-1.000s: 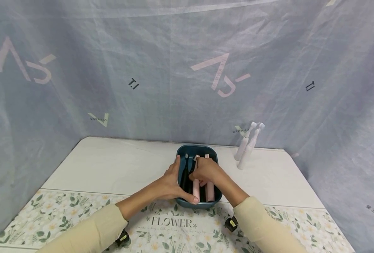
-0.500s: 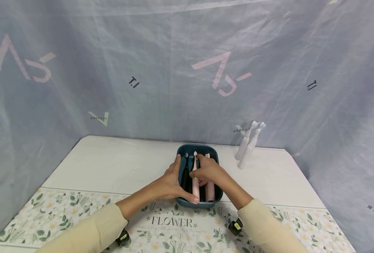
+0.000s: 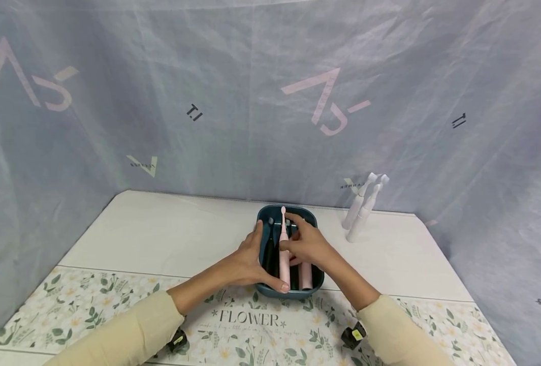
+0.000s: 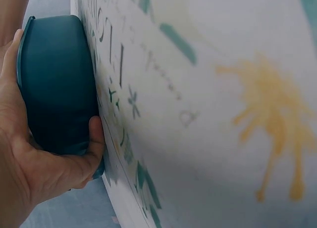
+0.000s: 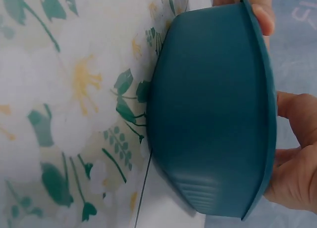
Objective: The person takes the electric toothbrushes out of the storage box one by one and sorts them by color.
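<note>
A dark teal plastic bin [image 3: 288, 294] sits at the table's middle with electric toothbrushes lying in it. My left hand [image 3: 252, 262] grips it, fingers along the left wall and thumb at the front rim; in the left wrist view that hand [image 4: 54, 168] curls around the bin's side [image 4: 59, 84]. My right hand [image 3: 309, 244] pinches a pink electric toothbrush [image 3: 284, 267] by its handle over the bin, head pointing away. A black toothbrush [image 3: 269, 251] lies to its left, and another pink handle [image 3: 305, 277] shows under the right hand. The right wrist view hides the bin's contents.
Several white electric toothbrushes [image 3: 359, 216] stand upright at the back right of the table. A mat with floral print [image 3: 128, 300] covers the front part. Grey-blue printed fabric [image 3: 233, 127] hangs behind and at both sides.
My right hand has drawn the pink toothbrush up from among the others, and its head now shows above the back of the bin. The left hand keeps its hold on the bin.
</note>
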The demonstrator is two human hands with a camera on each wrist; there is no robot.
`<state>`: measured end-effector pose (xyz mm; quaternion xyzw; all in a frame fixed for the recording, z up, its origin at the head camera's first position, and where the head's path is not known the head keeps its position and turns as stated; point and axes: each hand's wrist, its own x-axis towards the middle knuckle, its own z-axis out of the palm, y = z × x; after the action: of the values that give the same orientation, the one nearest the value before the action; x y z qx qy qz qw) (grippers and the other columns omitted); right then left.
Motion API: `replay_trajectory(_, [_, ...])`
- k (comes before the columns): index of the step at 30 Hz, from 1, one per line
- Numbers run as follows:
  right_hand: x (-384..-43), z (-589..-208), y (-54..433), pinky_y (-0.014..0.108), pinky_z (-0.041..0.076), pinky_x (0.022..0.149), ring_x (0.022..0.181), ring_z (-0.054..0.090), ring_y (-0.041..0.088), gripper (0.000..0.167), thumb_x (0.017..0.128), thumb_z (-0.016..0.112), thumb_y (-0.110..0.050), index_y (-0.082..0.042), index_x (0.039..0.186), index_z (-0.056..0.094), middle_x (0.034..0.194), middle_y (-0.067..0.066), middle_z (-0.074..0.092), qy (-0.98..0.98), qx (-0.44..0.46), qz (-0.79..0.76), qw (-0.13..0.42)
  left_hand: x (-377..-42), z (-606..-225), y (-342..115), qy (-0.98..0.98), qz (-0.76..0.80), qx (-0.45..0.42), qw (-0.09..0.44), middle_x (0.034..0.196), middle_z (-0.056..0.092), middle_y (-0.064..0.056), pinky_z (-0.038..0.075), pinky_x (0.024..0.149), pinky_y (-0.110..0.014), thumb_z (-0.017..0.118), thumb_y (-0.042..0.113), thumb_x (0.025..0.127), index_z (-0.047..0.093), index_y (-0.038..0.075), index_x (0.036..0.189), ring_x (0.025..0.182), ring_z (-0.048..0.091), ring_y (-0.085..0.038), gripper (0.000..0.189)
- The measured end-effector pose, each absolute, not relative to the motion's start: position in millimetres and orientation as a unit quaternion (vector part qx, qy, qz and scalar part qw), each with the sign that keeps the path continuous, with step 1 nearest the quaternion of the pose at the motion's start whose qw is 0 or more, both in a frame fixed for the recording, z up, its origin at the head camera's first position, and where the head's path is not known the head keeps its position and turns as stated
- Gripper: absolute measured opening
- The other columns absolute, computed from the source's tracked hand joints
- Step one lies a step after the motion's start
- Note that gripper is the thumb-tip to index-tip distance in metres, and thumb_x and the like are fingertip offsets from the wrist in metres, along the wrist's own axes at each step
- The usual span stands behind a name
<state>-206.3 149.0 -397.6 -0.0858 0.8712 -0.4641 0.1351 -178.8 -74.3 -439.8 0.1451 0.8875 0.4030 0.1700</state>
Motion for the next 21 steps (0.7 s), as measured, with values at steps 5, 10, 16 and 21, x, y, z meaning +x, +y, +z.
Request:
replay_trajectory(5, [-202,-393,157,0.045,0.072,0.076,0.075,0.077,0.026,0.091,0.101,0.077,-0.015,-0.029,0.180,0.032,0.109,0.017,0.069,0.865,-0.103,-0.479,0.104,-179,-439,-74,0.886,0.406,0.142,0.173,0.192,-0.009,-0.012,0.037,0.129,-0.077,0.102,0.077,0.064,-0.021,0.034,0.179,0.177,0.009,-0.047,0.174])
replay_trajectory(10, [-197,-386,165,0.046,0.072,0.077,0.084,0.078,0.027,0.091,0.103,0.079,-0.017,-0.033,0.180,0.032,0.122,0.021,0.071,0.863,-0.125,-0.486,0.060,-180,-440,-73,0.887,0.405,0.136,0.176,0.192,-0.010,-0.012,0.037,0.129,-0.078,0.102,0.078,0.063,-0.021,0.034,0.179,0.178,0.008,-0.047,0.175])
replay_trajectory(16, [-192,-382,174,0.045,0.071,0.079,0.100,0.083,0.029,0.090,0.104,0.080,-0.016,-0.036,0.179,0.033,0.128,0.022,0.071,0.859,-0.125,-0.497,0.019,-180,-439,-73,0.888,0.404,0.130,0.177,0.192,-0.009,-0.011,0.036,0.129,-0.078,0.103,0.078,0.062,-0.020,0.035,0.179,0.178,0.008,-0.046,0.175])
replay_trajectory(21, [-188,-382,182,0.044,0.072,0.081,0.102,0.085,0.030,0.091,0.104,0.079,-0.011,-0.043,0.178,0.034,0.126,0.021,0.068,0.842,-0.122,-0.526,0.004,-180,-439,-73,0.885,0.409,0.133,0.177,0.192,-0.007,-0.012,0.035,0.130,-0.078,0.103,0.077,0.062,-0.020,0.035,0.180,0.178,0.008,-0.047,0.175])
